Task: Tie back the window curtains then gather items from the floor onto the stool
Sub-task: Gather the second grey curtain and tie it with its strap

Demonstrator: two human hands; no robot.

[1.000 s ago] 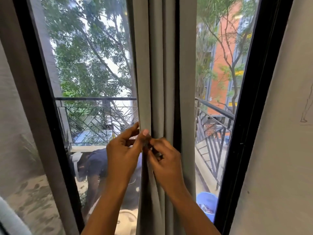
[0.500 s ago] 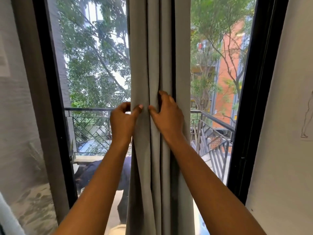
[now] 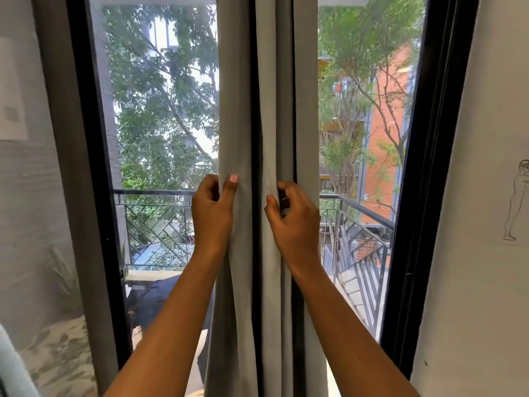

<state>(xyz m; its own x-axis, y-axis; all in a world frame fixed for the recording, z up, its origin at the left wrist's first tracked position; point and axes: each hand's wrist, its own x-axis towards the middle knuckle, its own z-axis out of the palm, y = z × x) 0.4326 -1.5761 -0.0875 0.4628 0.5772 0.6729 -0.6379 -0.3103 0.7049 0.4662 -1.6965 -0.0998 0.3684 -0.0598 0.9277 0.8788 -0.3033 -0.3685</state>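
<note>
A grey curtain (image 3: pixel 269 110) is seen hanging in a bunched column of vertical folds down the middle of the frame, from the top edge to the bottom, in front of a tall window with a black frame (image 3: pixel 429 167). The curtain is gripped at mid-height by both hands. The left hand (image 3: pixel 211 213) is curled round the outer left fold, its thumb laid upright on the front of the cloth and its fingers tucked behind the edge. The right hand (image 3: pixel 294 222) is closed on folds right of centre — the fingers are hooked into the cloth and the thumb is pressed against its front. A dark gap between folds is left showing between the two hands. Both forearms are stretched up from the bottom of the frame. Through the glass on either side a metal balcony railing (image 3: pixel 154 193), leafy trees (image 3: pixel 160 96) and, at the right, a red-brick building (image 3: pixel 383 138) can be made out. A line drawing of a figure (image 3: pixel 518 202) is seen on the pale wall at the right edge, and a sheet of paper (image 3: pixel 11 90) is fixed at the upper left.
</note>
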